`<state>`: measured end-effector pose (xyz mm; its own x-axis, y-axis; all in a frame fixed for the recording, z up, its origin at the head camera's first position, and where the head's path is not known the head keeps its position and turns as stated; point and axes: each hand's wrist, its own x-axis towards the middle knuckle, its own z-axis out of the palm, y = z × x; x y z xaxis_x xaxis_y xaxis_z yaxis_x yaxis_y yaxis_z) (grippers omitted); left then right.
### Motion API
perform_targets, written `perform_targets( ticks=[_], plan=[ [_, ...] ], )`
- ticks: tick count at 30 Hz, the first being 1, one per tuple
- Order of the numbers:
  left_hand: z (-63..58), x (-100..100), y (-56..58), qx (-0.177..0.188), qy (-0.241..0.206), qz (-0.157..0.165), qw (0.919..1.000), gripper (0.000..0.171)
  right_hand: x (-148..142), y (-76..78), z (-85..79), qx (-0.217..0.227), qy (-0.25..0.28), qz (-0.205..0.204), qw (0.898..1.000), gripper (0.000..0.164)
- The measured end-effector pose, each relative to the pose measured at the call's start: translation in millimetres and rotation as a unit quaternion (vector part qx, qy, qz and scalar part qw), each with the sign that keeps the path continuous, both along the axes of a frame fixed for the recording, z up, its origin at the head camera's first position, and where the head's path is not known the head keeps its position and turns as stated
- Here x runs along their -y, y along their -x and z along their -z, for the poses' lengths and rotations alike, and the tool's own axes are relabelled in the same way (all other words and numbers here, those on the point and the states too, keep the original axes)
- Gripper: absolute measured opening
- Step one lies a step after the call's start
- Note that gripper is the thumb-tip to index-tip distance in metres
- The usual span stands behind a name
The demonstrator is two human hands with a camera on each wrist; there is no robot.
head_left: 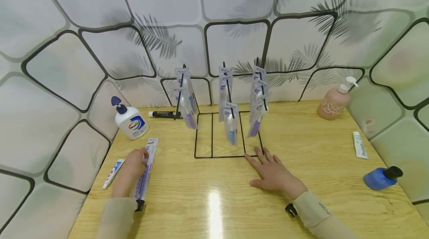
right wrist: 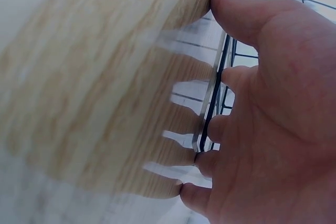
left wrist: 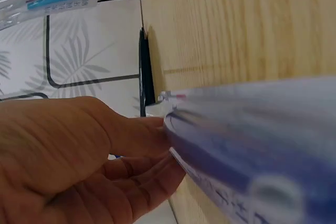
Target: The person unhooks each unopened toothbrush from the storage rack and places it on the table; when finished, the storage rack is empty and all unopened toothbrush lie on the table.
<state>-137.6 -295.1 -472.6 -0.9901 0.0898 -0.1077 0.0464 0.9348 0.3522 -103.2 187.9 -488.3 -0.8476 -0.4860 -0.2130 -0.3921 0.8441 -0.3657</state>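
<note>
My left hand pinches a packaged purple toothbrush at the left of the table. In the left wrist view, thumb and fingers grip the edge of that toothbrush's clear pack. My right hand lies with fingers spread at the front right corner of a black wire rack. Its fingertips touch the table by the rack's front wire, as the right wrist view also shows. Packaged toothbrushes hang from the rack's three hooks, several in all.
At left stand a white pump bottle and a small toothpaste tube. A black tube lies behind the left hook. On the right are a pink pump bottle, a white tube and a blue bottle. Patterned walls enclose the table.
</note>
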Motion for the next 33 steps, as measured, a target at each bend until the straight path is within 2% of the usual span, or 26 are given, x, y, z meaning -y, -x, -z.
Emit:
perform_targets(
  ticks=[4,8,12,15,18,20,22,26,30,33],
  plan=[
    [2.3,-5.5,-1.1,0.009,0.019,-0.009,0.9997,0.024,-1.7,0.1,-1.0,0.006,-0.01,0.001,1.0,0.088],
    [-1.9,-12.1,-2.2,-0.012,0.025,-0.02,0.9994,0.024,-3.5,-0.4,-2.7,0.007,-0.012,0.006,1.0,0.087],
    [-12.9,-25.9,-0.4,-0.077,-0.006,-0.019,0.9968,0.027,-4.2,-1.6,-2.3,0.009,-0.008,0.005,1.0,0.087],
    [-21.1,-45.8,6.0,-0.143,-0.08,0.005,0.9865,0.028,-4.3,-2.0,0.2,0.011,-0.003,0.004,1.0,0.088],
    [-28.3,-69.8,14.7,-0.198,-0.166,0.018,0.9657,0.029,-3.6,-1.8,1.9,0.012,-0.005,0.005,1.0,0.088],
    [-33.1,-84.8,20.7,-0.223,-0.229,0.019,0.9474,0.031,-2.8,-1.3,2.3,0.006,-0.002,0.001,1.0,0.088],
    [-36.6,-98.0,27.3,-0.236,-0.292,0.018,0.9267,0.034,-1.8,-0.6,2.4,0.002,-0.003,-0.001,1.0,0.088],
    [-38.7,-119.0,40.9,-0.243,-0.414,0.046,0.8761,0.029,-0.7,0.1,2.5,0.002,0.0,-0.002,1.0,0.087],
    [-41.4,-134.1,52.4,-0.256,-0.482,0.064,0.8354,0.016,-0.6,-0.6,1.9,0.007,-0.001,0.002,1.0,0.088],
    [-43.6,-141.5,58.0,-0.271,-0.509,0.053,0.8154,0.011,-0.9,-0.7,2.2,0.007,0.002,0.002,1.0,0.088]
  ],
)
